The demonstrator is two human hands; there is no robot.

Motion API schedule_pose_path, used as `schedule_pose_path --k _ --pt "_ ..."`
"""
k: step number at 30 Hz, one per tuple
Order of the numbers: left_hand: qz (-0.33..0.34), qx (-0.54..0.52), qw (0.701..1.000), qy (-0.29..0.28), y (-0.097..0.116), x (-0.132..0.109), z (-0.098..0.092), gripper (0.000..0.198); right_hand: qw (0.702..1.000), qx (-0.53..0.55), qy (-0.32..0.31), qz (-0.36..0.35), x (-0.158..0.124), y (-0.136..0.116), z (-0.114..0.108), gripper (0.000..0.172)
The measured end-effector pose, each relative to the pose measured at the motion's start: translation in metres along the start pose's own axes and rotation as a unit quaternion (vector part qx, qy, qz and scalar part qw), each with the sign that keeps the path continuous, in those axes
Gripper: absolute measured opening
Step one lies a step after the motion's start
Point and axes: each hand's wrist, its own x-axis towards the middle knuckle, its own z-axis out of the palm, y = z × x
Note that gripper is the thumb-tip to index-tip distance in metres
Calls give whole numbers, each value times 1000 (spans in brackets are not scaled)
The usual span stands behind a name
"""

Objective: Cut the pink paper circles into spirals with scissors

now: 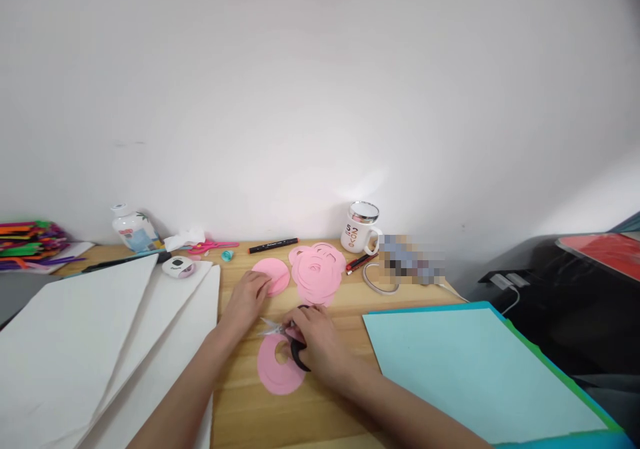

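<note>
My right hand [316, 341] grips black-handled scissors [289, 339], blades pointing left over a pink paper ring [278, 367] that lies on the wooden table [345, 302]. My left hand [247, 301] rests on the table just left of the blades, fingers spread, its tips touching a pink paper disc [273, 275]. A pile of pink paper rings [317, 270] lies just beyond both hands.
Large white sheets [100, 342] cover the left side; light blue and green sheets [470, 362] lie on the right. Along the wall: a white bottle [134, 229], black marker [273, 245], white mug [360, 227], red pens [361, 262], a small white device [178, 266], coloured strips [30, 243].
</note>
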Motion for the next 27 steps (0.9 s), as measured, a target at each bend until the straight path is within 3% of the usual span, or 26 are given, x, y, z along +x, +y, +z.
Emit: schedule_pose_path --k 3,11,18,23,27 --pt "-23 -6 1000 9 2 0 0 22 999 20 -24 -7 -2 -1 3 45" --pt "-76 -21 996 47 1 -1 3 17 998 -25 -48 12 -5 -10 -8 40" --pt "-95 -18 992 78 2 -2 4 15 988 -99 -119 28 -4 -18 -23 36" --pt "-103 -8 986 128 3 -2 1 17 983 -158 -96 24 0 -16 -30 31" --pt "-122 -22 972 201 8 -2 -3 18 979 -190 -54 47 11 -8 -50 27"
